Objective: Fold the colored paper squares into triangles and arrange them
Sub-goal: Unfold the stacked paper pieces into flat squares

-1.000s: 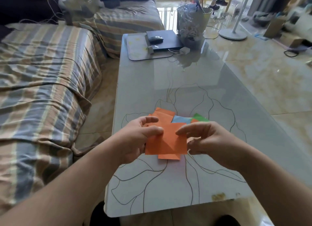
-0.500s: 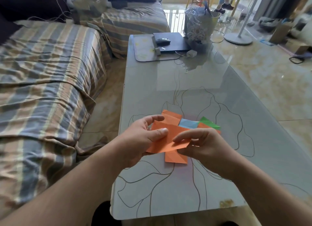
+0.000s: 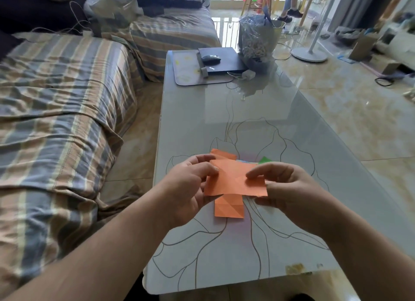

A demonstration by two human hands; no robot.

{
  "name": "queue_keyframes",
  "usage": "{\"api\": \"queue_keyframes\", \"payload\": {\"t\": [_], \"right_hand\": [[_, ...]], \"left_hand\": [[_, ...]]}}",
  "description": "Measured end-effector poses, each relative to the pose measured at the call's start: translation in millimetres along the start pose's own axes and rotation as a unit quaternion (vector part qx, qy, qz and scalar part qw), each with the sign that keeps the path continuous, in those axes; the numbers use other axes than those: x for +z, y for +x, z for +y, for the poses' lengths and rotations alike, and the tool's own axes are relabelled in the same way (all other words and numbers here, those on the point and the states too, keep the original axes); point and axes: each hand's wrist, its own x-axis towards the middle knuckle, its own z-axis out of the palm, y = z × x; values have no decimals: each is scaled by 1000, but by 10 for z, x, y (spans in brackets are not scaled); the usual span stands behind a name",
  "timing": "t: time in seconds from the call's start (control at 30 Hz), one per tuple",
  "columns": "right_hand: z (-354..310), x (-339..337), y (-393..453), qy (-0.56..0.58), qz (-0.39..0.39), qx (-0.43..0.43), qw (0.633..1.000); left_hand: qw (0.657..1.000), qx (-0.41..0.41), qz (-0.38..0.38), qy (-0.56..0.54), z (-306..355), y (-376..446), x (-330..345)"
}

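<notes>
Nearest, at the close end of the glass tabletop, two bare hands hold one orange paper square up in the air. The left hand pinches its left edge, thumb on top. The right hand pinches its right edge, and its first finger rests on the top of the sheet. So each grip is closed on this paper. The sheet is thin, flat and smooth, with faint crease lines. It looks not yet folded into a triangle.

Just under it lies another orange square on the tabletop, with fold marks across it. Behind the hands peek more papers: an orange one, a bit of blue, and a green corner. I think the job is near its start, with most folds and the arranging left to do.

The tabletop is shiny with a drawn flower. At its far end sit a dark laptop, a mouse and a crinkly plastic bag.
</notes>
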Motion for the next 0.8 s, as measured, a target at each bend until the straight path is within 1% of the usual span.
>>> {"api": "queue_keyframes", "payload": {"t": [0.2,0.3,0.43,0.5,0.57,0.63,0.67,0.73,0.8], "right_hand": [[11,-65,-24,19,12,53,998],[9,-50,-31,20,31,57,998],[77,15,-25,-36,85,22,995],[104,30,-5,-43,102,4,994],[121,31,21,-59,114,-12,992],[144,43,56,-106,128,-38,985],[155,53,74,-131,138,-52,980],[188,65,113,-160,163,-80,970],[222,38,144,-206,194,-114,952]], "left_hand": [[998,33,24,47,-33,-62,30],[996,49,27,71,-52,-75,46],[992,51,18,118,-94,-71,55],[989,37,13,141,-103,-67,49],[981,15,2,195,-99,-79,33],[964,-21,-37,261,-80,-111,22],[959,-42,-60,275,-77,-125,19],[960,-71,-82,258,-89,-120,17],[975,-78,-57,201,-115,-68,27]]}}
